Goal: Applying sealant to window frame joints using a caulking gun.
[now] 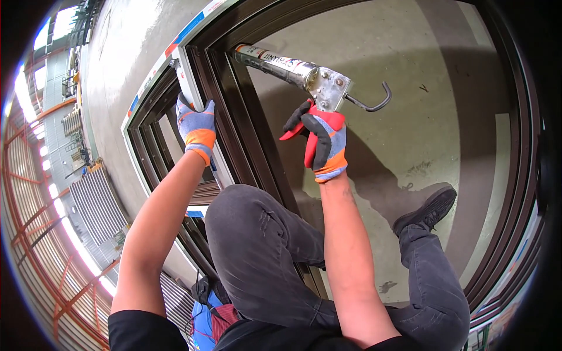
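Observation:
My right hand (pixel 328 140), in a blue, orange and black glove, is closed around the red grip of a caulking gun (pixel 329 88). The gun's barrel with a printed tube points up and left, its tip end hidden at the dark frame; a bent hook rod sticks out at its back. My left hand (pixel 196 126), in a matching blue and orange glove, is wrapped over a bar of the dark brown window frame (pixel 243 117), which has a pale protective strip along it. Its fingertips are partly hidden behind the bar.
The large frame curves round to the right over a grey-green floor (pixel 404 158). My knee (pixel 252 234) is over the frame and my dark shoe (pixel 427 210) is inside it. A blue and dark red bundle (pixel 212 322) lies beside me. Stacked ribbed panels (pixel 96 205) stand far left.

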`<state>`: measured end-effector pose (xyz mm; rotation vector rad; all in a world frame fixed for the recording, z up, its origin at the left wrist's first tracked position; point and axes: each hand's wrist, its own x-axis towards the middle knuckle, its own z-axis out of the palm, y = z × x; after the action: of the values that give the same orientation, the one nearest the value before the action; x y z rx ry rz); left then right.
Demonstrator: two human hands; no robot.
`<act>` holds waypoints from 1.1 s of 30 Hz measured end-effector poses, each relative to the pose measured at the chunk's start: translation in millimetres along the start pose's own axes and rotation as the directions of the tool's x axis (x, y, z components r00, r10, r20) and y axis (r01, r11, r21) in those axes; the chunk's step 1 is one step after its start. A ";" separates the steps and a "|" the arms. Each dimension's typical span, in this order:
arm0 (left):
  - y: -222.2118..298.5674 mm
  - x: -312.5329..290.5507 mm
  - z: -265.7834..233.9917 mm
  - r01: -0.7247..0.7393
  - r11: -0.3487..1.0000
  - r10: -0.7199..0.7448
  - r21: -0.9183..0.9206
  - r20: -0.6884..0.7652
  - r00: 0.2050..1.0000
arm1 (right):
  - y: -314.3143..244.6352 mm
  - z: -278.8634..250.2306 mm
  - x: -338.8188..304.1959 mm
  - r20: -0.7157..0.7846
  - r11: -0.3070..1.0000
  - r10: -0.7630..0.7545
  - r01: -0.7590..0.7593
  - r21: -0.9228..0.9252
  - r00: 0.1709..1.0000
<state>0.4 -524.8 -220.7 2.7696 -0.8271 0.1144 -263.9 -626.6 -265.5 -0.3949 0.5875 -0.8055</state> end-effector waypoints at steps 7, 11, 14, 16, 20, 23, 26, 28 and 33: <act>6.9 -0.4 -4.5 0.045 0.998 -0.046 0.047 0.017 0.999 | -2.8 -0.1 -0.3 0.015 0.997 -0.016 0.017 -0.075 1.000; 0.7 2.3 -2.0 0.017 1.000 -0.016 -0.012 0.024 1.000 | -1.4 -2.4 -2.2 -0.007 1.000 -0.013 0.013 -0.027 1.000; -4.0 4.3 -1.1 0.027 0.999 -0.027 0.025 0.009 1.000 | -2.5 -0.9 -1.5 -0.008 1.000 0.012 -0.012 -0.018 1.000; -3.8 5.1 -1.0 0.007 1.000 -0.007 -0.022 0.012 1.000 | -2.0 -2.9 0.8 -0.004 0.999 0.009 -0.009 -0.050 1.000; 2.9 1.2 -2.2 0.047 0.998 -0.047 0.049 0.004 0.999 | -0.5 -3.2 1.5 -0.018 0.997 0.040 -0.041 -0.062 0.999; 4.3 1.6 -2.9 0.039 0.999 -0.039 0.003 0.027 0.999 | -0.4 -5.2 0.4 0.014 0.994 0.006 -0.005 -0.106 1.000; 4.5 1.1 -4.5 0.052 0.996 -0.053 0.067 0.012 0.999 | -4.8 -0.7 -2.4 -0.011 0.985 0.067 -0.068 -0.160 0.998; 4.2 2.0 -4.4 0.032 0.999 -0.032 0.033 0.006 0.999 | -6.0 -0.9 -4.3 -0.015 0.982 0.076 -0.078 -0.173 0.997; -2.4 2.8 0.2 0.023 0.999 -0.021 0.048 -0.030 0.999 | -10.4 -0.5 -7.5 -0.015 0.975 0.056 -0.058 -0.212 0.998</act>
<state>4.0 -524.4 -221.0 2.8144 -0.7965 0.1735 -274.1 -627.5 -257.7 -0.5681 0.6936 -0.6915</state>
